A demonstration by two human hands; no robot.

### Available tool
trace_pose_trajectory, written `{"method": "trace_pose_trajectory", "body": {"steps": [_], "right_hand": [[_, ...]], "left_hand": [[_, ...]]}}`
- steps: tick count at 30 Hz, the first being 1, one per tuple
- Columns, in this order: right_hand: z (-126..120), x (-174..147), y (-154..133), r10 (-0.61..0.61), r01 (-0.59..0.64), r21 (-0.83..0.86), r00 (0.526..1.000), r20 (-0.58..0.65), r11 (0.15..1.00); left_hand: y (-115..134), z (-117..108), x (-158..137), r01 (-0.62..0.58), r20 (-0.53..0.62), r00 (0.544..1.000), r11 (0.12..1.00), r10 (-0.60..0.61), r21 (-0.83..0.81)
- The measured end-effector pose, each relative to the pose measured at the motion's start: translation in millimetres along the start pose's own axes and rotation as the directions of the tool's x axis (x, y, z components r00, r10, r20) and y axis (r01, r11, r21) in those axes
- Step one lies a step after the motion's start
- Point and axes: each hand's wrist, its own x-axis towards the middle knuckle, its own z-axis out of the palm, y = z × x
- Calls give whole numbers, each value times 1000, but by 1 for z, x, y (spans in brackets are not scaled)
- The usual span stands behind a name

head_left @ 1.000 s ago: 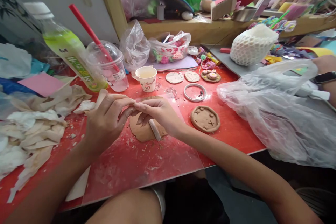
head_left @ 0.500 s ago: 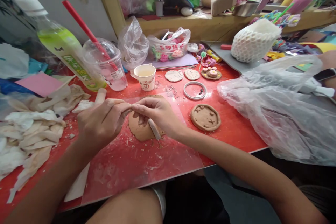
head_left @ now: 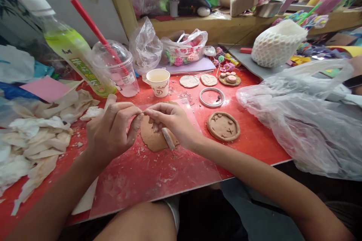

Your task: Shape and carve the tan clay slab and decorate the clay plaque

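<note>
My left hand [head_left: 113, 128] and my right hand [head_left: 174, 122] meet fingertip to fingertip above a flat brown clay slab [head_left: 154, 141]. Both are closed in a pinch; whatever lies between the fingertips is too small or hidden to name. A short pale stick [head_left: 168, 138] juts out below my right hand over the slab, and I cannot tell whether the curled fingers hold it or it rests on the clay. Right of my hands lies a round clay disc [head_left: 223, 127] with a raised rim and small marks. Under the slab is a clear plastic sheet [head_left: 158, 180].
Behind my hands stand a paper cup [head_left: 158, 84], a plastic cup with a red straw [head_left: 124, 71] and a drink bottle [head_left: 76, 56]. Crumpled tissues [head_left: 42, 139] lie left, a clear plastic bag [head_left: 294, 120] right. A ring [head_left: 212, 98] and small clay pieces [head_left: 189, 81] sit farther back.
The left thumb has shifted slightly, opening more of a gap below the left index finger. The fingertips stay together; the whole view has shifted a little.
</note>
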Motion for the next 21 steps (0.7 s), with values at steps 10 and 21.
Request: {"method": "trace_pose_trajectory", "body": {"steps": [10,21], "right_hand": [[4,-4,7,18,-19,-36,1000,-18,999],[6,-6,6,-2,0,-46,999,-44,999]], "left_hand": [[2,-3,5,-74,-2,997,997,74,-9],[1,-2,6,-130,-62,989,991,131,20]]}}
